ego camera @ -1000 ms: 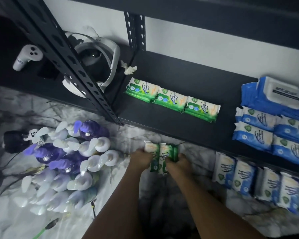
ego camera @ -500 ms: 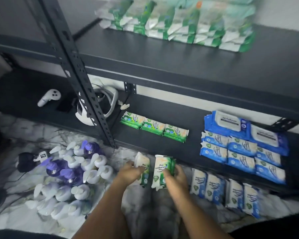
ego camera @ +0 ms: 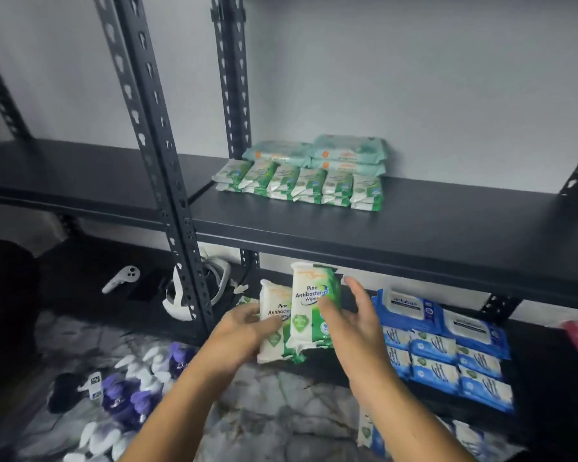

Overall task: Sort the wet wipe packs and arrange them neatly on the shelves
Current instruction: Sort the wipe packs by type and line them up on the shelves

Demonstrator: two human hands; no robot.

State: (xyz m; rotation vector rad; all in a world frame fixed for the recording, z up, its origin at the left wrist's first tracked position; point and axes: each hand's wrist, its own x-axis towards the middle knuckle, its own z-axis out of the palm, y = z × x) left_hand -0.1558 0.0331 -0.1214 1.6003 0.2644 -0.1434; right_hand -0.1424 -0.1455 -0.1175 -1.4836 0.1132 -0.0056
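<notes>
Two green and white Pine Antibacterial wipe packs (ego camera: 309, 305) stand upright between my hands, just below the front edge of the middle shelf (ego camera: 397, 235). My left hand (ego camera: 244, 331) grips the left pack (ego camera: 274, 315) by its lower side. My right hand (ego camera: 347, 321) holds the right pack, thumb across its front and fingers behind. On the middle shelf lies a row of several green and white packs (ego camera: 301, 185), with pale green packs (ego camera: 341, 155) stacked behind them. Blue wipe packs (ego camera: 447, 355) lie in rows on the lower shelf at the right.
A dark perforated upright post (ego camera: 167, 181) stands left of my hands. A white headset (ego camera: 184, 295) and a white controller (ego camera: 121, 278) lie on the lower shelf at left. Purple and white pump bottles (ego camera: 131, 391) lie on the marble floor. More packs (ego camera: 371, 431) stand on the floor at right.
Both hands rose from the floor with the two green packs, up to just under the middle shelf. My view tilted upward, bringing the middle shelf and its packs into sight.
</notes>
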